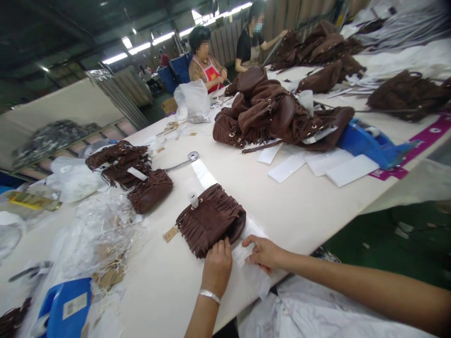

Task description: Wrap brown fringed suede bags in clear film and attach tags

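Observation:
A dark brown fringed handbag (211, 216) lies on the table in front of me, with a tan tag (170, 234) at its left. My left hand (218, 263), a pale bracelet at its wrist, has its bent fingers close together on the bag's near edge. Just right of it is my right hand (262, 253), thumb and index finger apart, over a clear plastic sleeve (259, 230). The sleeve runs under the handbag and down to the table edge. Whether the right fingertips touch the plastic, I cannot tell.
Brown fringed bags (151, 190) lie at the left, and a larger heap (268, 112) lies farther back. Crumpled plastic (105, 225) and a blue tape dispenser (66, 305) are at the left. Another blue dispenser (377, 145) stands near white cards (352, 169). Two co-workers are across the table.

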The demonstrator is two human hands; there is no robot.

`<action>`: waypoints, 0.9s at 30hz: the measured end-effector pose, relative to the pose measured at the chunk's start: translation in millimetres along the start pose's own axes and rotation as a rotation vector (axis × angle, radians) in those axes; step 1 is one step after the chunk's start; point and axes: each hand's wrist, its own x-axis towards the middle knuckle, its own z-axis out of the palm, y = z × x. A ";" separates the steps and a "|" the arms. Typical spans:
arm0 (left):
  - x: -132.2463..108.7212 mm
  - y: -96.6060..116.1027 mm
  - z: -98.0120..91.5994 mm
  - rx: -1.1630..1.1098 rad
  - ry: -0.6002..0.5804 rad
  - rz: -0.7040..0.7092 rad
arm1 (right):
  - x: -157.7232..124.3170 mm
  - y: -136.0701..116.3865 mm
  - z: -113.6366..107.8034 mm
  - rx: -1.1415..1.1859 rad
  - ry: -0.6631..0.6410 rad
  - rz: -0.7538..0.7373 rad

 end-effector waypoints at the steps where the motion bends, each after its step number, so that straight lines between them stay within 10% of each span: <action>1: -0.6 3.6 1.9 0.007 0.008 -0.012 | 1.0 1.1 0.2 0.007 0.003 0.003; 27: -17.8 4.9 3.8 -0.056 -0.076 -0.131 | -17.0 -14.2 13.3 -0.094 0.001 0.015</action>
